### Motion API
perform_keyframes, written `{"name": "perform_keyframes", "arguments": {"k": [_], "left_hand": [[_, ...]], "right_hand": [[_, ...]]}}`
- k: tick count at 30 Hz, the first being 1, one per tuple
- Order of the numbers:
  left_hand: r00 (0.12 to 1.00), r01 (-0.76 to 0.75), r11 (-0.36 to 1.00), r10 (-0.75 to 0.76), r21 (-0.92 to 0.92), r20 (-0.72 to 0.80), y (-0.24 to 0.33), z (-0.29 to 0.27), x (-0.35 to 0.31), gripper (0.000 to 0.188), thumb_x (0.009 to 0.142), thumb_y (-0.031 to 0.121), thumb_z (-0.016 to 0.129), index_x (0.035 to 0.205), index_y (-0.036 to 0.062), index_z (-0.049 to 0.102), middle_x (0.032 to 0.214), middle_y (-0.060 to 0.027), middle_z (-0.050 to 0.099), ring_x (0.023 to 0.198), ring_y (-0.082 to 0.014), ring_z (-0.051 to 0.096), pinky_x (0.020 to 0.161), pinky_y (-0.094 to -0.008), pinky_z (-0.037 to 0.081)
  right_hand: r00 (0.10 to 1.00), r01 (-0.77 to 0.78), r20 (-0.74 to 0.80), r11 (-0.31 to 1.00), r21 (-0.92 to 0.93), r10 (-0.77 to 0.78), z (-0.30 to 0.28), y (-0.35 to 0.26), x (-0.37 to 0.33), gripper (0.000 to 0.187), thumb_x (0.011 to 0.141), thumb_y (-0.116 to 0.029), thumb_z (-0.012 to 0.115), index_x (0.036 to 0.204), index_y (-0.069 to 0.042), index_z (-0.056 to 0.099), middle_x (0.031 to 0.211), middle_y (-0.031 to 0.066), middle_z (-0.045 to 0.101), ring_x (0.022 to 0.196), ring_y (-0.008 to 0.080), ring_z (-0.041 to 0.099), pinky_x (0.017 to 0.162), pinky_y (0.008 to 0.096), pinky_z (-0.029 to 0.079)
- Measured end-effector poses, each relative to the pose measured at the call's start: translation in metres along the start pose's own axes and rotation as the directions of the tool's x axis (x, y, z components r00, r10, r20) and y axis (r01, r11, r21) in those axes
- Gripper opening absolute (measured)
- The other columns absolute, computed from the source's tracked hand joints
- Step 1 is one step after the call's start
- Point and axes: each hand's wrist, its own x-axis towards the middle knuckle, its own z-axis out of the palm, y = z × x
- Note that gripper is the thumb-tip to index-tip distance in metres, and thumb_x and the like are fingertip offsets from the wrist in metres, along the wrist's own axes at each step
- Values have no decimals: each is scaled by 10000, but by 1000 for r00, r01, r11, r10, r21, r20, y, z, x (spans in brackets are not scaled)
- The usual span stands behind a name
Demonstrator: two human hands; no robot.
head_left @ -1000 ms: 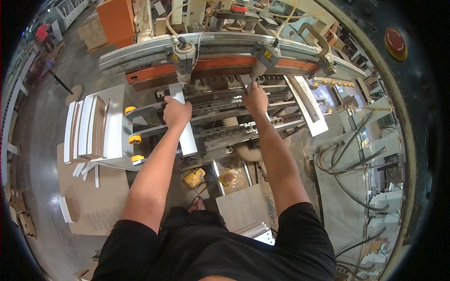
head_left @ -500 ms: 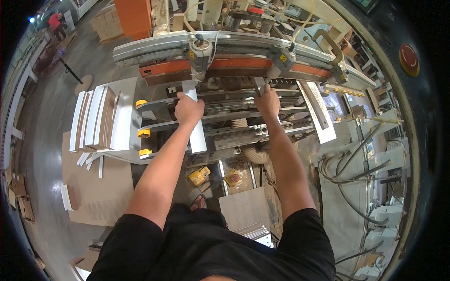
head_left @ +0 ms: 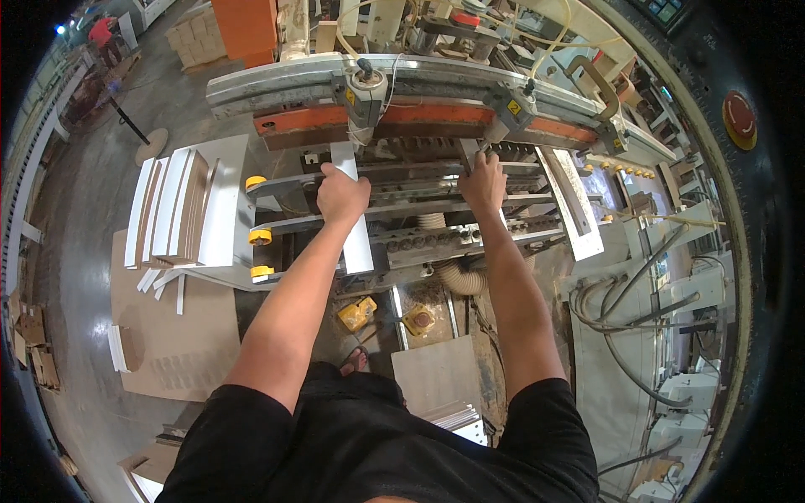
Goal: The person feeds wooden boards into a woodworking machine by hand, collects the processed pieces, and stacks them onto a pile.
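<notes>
Left hand — gripping a white strip (right hand gripping a second strip) — has barely moved.

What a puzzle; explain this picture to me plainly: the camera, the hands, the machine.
A camera worn on the person's head looks down, and its fisheye lens bends straight edges. No robot: these are bare hands. The left hand grips a white board lying across metal bars. The right hand is at a second board, mostly hidden, so its grip is unclear. Beyond them runs a metal rail with an orange strip, part of the machine. More boards stand stacked at the left.
</notes>
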Motion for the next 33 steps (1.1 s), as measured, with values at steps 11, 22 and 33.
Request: {"name": "perform_keyframes", "arguments": {"k": [11,22,33], "left_hand": [[1000,-3,998,2,-68,-15,-4,1,2,539,804,223,709,1138,-69,403,964,-283,683,942,-425,676,880,-470,530],[999,-31,989,36,-144,33,-3,2,2,505,804,191,699,1124,-69,406,923,-290,682,914,-424,681,877,-467,529],[999,-39,992,41,-116,13,-5,-2,5,539,804,213,713,1142,-77,410,939,-291,686,929,-428,680,878,-475,527]], "right_hand": [[996,89,33,965,-246,-83,-7,-5,-3,375,782,-178,674,1140,-102,590,1116,111,542,1093,309,532,899,473,405],[988,132,109,970,-204,-111,-16,-12,-14,337,753,-144,667,1069,-51,595,1071,172,575,982,366,575,789,492,499],[903,-400,420,538,742,93,3,15,-8,534,737,-183,752,1218,15,633,850,174,715,739,233,686,703,363,519]]}}
